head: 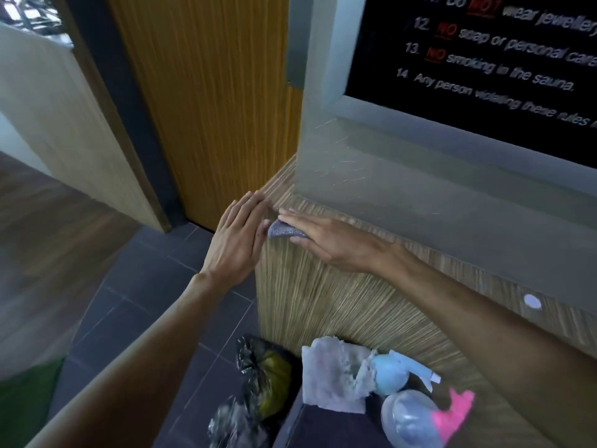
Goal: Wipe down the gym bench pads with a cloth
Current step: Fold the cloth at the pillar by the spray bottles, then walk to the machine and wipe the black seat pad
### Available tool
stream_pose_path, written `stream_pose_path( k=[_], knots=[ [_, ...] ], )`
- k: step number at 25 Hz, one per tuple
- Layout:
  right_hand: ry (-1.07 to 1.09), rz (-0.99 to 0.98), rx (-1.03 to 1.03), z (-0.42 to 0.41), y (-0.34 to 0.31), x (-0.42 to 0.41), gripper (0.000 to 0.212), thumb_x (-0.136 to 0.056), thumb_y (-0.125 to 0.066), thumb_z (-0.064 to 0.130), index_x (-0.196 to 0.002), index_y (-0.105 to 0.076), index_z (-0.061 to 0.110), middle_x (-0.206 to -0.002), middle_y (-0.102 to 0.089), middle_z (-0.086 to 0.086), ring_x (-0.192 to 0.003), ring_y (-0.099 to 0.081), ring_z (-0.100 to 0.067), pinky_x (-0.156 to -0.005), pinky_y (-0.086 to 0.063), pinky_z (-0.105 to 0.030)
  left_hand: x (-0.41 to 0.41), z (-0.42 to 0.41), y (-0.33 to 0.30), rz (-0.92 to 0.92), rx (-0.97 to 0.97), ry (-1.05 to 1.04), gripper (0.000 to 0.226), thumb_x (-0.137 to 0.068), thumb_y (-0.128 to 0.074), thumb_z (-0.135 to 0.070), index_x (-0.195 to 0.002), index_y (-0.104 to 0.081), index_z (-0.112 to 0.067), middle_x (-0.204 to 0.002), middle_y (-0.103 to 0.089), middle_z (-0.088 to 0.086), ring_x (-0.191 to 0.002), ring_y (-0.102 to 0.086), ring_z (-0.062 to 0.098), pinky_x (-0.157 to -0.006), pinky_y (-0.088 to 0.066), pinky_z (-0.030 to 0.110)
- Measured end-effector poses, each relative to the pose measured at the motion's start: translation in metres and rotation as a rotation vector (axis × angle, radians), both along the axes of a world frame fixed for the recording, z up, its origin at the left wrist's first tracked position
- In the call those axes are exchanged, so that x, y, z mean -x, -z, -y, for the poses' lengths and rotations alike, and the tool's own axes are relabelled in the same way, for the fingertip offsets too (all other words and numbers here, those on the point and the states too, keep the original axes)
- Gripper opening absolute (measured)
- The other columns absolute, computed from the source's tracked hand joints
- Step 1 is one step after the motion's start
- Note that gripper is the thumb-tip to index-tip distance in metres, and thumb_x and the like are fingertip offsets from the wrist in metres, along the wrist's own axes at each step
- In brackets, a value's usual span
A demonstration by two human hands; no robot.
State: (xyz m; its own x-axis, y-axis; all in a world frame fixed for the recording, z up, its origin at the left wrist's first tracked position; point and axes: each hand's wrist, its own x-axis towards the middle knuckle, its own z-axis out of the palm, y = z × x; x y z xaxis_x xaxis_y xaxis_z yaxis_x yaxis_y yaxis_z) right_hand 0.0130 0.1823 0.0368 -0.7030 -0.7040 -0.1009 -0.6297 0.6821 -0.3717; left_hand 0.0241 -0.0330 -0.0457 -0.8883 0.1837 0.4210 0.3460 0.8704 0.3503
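Observation:
My right hand (326, 242) lies flat, fingers straight, pressing a small grey-blue cloth (284, 230) against the corner of a striped wooden cabinet (339, 305). My left hand (237, 239) is held flat and open against the cabinet's left edge, its fingers beside the cloth. No gym bench pad is in view.
A white rag (329, 376), a blue spray bottle (392, 375) and a clear bottle with a pink trigger (420, 421) sit at the bottom on a dark surface. Black plastic bags (258, 383) lie on the grey tiled floor (145, 286). A black rules sign (484, 59) and a wooden door (206, 92) stand behind.

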Motion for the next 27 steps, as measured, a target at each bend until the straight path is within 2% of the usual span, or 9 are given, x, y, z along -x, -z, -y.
stream_pose_path(
  k=[2,4,7,8,10,12,15,21,27],
  knots=[
    [-0.061,0.022,0.001,0.038,0.003,-0.018,0.053,-0.106,-0.032,0.039,-0.155,-0.022,0.023,-0.163,-0.024,0.003,-0.147,-0.031,-0.015,-0.119,-0.032,-0.035,-0.049,0.036,0.021,0.054,-0.049,-0.130,0.052,-0.105,-0.024,-0.038,-0.146,-0.043,-0.013,-0.157,-0.038,0.006,-0.150,-0.027,0.019,-0.124,-0.020,0.037],
    [-0.103,0.104,0.008,0.086,0.020,-0.039,0.050,-0.106,-0.034,0.038,-0.153,-0.028,0.022,-0.155,-0.041,-0.001,-0.135,-0.048,-0.020,-0.102,-0.044,-0.033,-0.112,0.077,0.049,0.186,-0.119,-0.296,0.056,-0.103,-0.024,-0.043,-0.147,-0.042,-0.015,-0.155,-0.041,0.006,-0.148,-0.030,0.021,-0.121,-0.025,0.038],
    [-0.123,0.365,-0.048,0.157,0.080,-0.085,0.043,-0.104,-0.037,0.042,-0.145,-0.041,0.027,-0.131,-0.062,-0.009,-0.106,-0.065,-0.025,-0.081,-0.048,-0.031,-0.215,0.133,0.096,0.468,-0.156,-0.530,0.062,-0.098,-0.024,-0.051,-0.142,-0.046,-0.013,-0.139,-0.055,0.012,-0.132,-0.047,0.034,-0.108,-0.041,0.045],
    [-0.128,0.436,-0.078,0.177,0.104,-0.103,0.040,-0.102,-0.037,0.047,-0.138,-0.046,0.031,-0.124,-0.066,-0.010,-0.097,-0.068,-0.027,-0.079,-0.053,-0.036,-0.248,0.148,0.111,0.596,-0.167,-0.576,0.063,-0.096,-0.024,-0.054,-0.136,-0.050,-0.013,-0.131,-0.059,0.013,-0.125,-0.052,0.036,-0.103,-0.044,0.046],
    [-0.177,0.511,-0.175,0.221,0.151,-0.152,0.037,-0.098,-0.038,0.053,-0.125,-0.053,0.032,-0.118,-0.068,-0.011,-0.098,-0.068,-0.031,-0.085,-0.056,-0.047,-0.320,0.177,0.138,0.854,-0.210,-0.664,0.054,-0.096,-0.030,-0.055,-0.120,-0.057,-0.015,-0.122,-0.062,0.014,-0.119,-0.055,0.038,-0.098,-0.046,0.046],
    [-0.273,0.562,-0.306,0.271,0.185,-0.219,0.033,-0.099,-0.041,0.049,-0.112,-0.058,0.025,-0.111,-0.069,-0.008,-0.099,-0.066,-0.030,-0.086,-0.053,-0.045,-0.404,0.202,0.160,0.985,-0.298,-0.782,0.044,-0.098,-0.038,-0.050,-0.115,-0.058,-0.014,-0.120,-0.063,0.015,-0.118,-0.056,0.037,-0.097,-0.047,0.046],
    [-0.416,0.621,-0.428,0.336,0.213,-0.327,0.030,-0.100,-0.041,0.045,-0.097,-0.057,0.020,-0.103,-0.066,-0.006,-0.091,-0.064,-0.028,-0.081,-0.052,-0.042,-0.520,0.224,0.179,1.008,-0.452,-0.948,0.043,-0.097,-0.041,-0.048,-0.112,-0.058,-0.012,-0.119,-0.064,0.017,-0.114,-0.058,0.037,-0.095,-0.049,0.045],
    [-0.881,0.527,-0.585,0.464,0.219,-0.534,0.038,-0.105,-0.038,0.036,-0.118,-0.057,0.006,-0.120,-0.062,-0.015,-0.101,-0.057,-0.026,-0.077,-0.037,-0.031,-0.717,0.252,0.179,0.965,-0.693,-1.339,0.047,-0.100,-0.041,-0.043,-0.119,-0.055,-0.002,-0.126,-0.060,0.024,-0.120,-0.056,0.039,-0.098,-0.047,0.043],
    [-1.268,0.408,-0.648,0.553,0.220,-0.713,0.035,-0.104,-0.041,0.034,-0.115,-0.058,0.006,-0.116,-0.066,-0.017,-0.094,-0.058,-0.025,-0.073,-0.038,-0.029,-0.869,0.259,0.179,0.843,-0.991,-1.711,0.048,-0.100,-0.041,-0.044,-0.121,-0.054,-0.003,-0.128,-0.060,0.023,-0.120,-0.056,0.038,-0.100,-0.046,0.043]
  ],
)
